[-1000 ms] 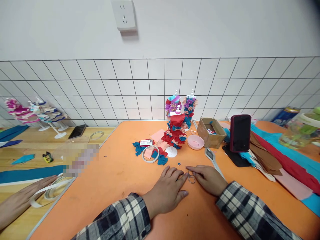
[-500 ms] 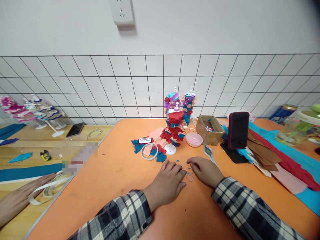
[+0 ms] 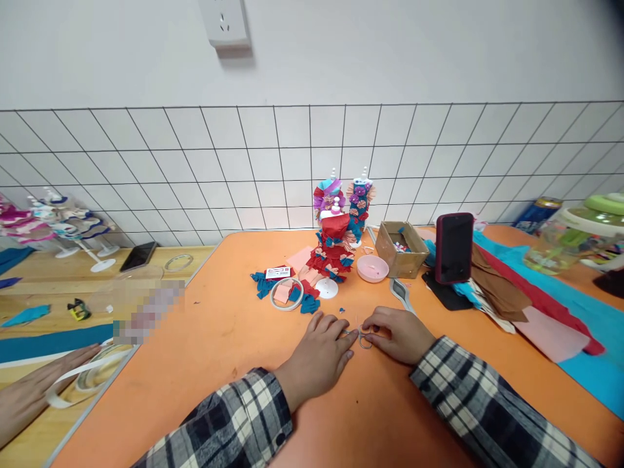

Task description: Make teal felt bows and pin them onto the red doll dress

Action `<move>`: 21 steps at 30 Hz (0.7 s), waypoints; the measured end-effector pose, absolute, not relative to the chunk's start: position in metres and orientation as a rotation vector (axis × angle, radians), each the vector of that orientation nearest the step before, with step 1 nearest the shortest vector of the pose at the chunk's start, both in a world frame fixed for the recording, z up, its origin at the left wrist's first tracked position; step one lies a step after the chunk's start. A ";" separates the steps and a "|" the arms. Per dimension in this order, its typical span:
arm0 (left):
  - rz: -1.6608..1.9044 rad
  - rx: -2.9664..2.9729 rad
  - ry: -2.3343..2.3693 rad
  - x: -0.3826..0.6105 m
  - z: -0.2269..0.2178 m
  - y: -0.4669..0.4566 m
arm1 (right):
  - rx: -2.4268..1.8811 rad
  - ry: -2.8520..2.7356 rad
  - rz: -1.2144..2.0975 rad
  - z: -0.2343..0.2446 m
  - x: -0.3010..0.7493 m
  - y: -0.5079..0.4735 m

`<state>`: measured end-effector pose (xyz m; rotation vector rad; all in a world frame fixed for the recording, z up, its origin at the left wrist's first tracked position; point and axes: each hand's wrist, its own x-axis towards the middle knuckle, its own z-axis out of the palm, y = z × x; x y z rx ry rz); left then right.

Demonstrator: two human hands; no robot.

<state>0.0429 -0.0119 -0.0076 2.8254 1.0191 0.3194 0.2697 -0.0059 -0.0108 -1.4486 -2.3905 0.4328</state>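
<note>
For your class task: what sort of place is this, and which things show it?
Probably a craft workspace, perhaps for making miniature clothes: there are a small ruffled red dress on a white stand, coloured fabric strips, and ring-handled scissors.

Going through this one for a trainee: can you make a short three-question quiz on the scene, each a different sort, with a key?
1. True or false: the pink dish stands to the left of the cardboard box.

2. Which of these lies nearest the right hand?
a) the blue can
b) the scissors
c) the tape roll

3. Fill in: a phone in a dark red case stands upright on the orange table, while a black phone lies flat on the ____ table.

Key: 1. True. 2. b. 3. Wooden.
</note>
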 end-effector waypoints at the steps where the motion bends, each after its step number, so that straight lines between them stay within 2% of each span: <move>1: 0.324 2.821 1.017 0.043 -0.007 -0.012 | -1.458 -2.404 0.431 -0.011 0.269 -0.006; 21: 0.389 2.708 0.971 0.031 -0.007 -0.007 | -1.540 -2.463 0.388 -0.007 0.265 -0.006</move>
